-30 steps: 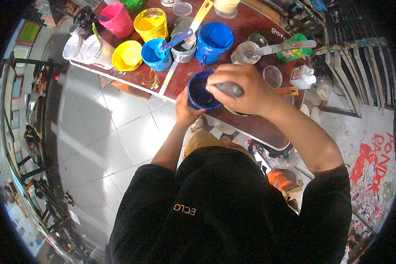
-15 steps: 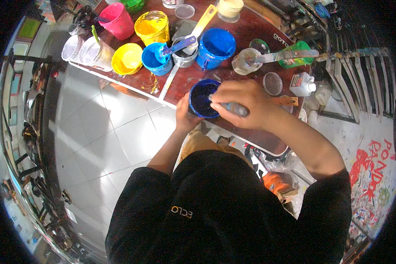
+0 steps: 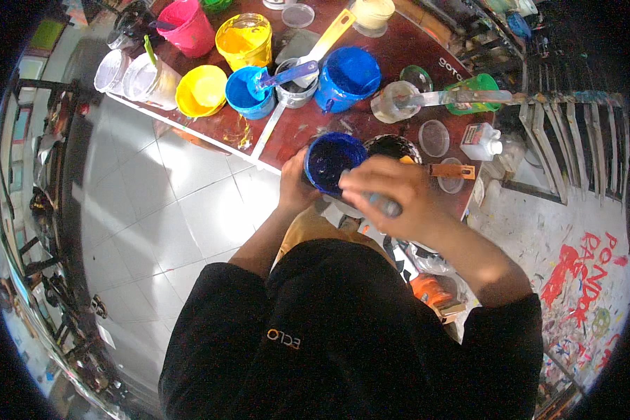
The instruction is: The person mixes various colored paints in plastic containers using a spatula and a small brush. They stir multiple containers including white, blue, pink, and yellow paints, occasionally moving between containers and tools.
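At the front edge of the dark red table [image 3: 266, 115], my left hand [image 3: 295, 182] grips a dark blue paint cup [image 3: 332, 162] by its side; its inside looks dark and glossy. My right hand [image 3: 392, 189], slightly blurred, is closed on a grey-handled tool [image 3: 386, 206] at the cup's lower right rim; the tool's tip is hidden. Just behind my right hand is a round dark container [image 3: 399, 147], with a wooden-handled scraper [image 3: 451, 170] at its right. A larger blue bucket [image 3: 346, 73] stands above the cup.
Yellow [image 3: 243, 43], pink [image 3: 187, 31], light blue [image 3: 248, 101], white [image 3: 147, 87] and green [image 3: 472, 101] tubs, several with scrapers, stand across the table. A clear lid [image 3: 434, 138] and a translucent bottle [image 3: 479, 141] lie rightward. Tiled floor [image 3: 175, 224] is at left, slatted racks [image 3: 560, 140] at right.
The dark blue cup and my left hand have shifted down in view. My right hand has moved down and slightly right with the tool, baring the round dark container behind it.
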Action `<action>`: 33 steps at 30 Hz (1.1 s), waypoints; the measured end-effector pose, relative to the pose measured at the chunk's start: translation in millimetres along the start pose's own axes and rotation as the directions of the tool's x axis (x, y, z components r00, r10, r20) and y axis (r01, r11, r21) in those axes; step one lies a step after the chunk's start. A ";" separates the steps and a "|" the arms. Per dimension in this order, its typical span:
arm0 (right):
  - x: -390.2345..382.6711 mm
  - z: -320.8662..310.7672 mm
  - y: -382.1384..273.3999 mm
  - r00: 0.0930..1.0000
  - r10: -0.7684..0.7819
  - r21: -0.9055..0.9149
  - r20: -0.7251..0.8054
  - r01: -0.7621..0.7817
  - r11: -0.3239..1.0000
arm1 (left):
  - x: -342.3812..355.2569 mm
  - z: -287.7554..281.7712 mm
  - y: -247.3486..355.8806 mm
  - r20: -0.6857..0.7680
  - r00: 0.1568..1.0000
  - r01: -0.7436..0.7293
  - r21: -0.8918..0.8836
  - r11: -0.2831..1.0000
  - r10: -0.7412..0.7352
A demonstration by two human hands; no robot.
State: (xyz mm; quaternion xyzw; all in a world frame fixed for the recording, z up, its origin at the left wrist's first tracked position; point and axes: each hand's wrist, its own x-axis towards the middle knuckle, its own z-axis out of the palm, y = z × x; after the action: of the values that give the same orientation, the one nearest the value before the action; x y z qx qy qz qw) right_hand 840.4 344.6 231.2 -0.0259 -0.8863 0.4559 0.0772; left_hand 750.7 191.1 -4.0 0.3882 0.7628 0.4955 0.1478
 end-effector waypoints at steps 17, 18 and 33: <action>-7.2 -21.6 11.9 0.996 -0.065 0.090 0.055 0.060 0.994 | -3.4 2.6 -11.9 0.010 0.997 -0.077 0.025 0.997 0.077; -1.2 -29.8 15.6 0.999 -0.030 0.022 0.019 0.030 0.999 | -4.4 4.1 -16.9 0.020 0.998 -0.063 0.016 0.998 0.062; 7.9 -8.3 6.1 0.992 -0.035 -0.059 -0.121 0.028 0.998 | -0.8 4.7 -12.2 0.045 0.999 -0.029 0.011 1.000 0.029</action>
State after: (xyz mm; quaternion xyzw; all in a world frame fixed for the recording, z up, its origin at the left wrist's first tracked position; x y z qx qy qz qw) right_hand 833.8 355.7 231.9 -0.0421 -0.8929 0.4266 0.1376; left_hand 748.6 191.0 -17.0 0.4111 0.7564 0.4845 0.1555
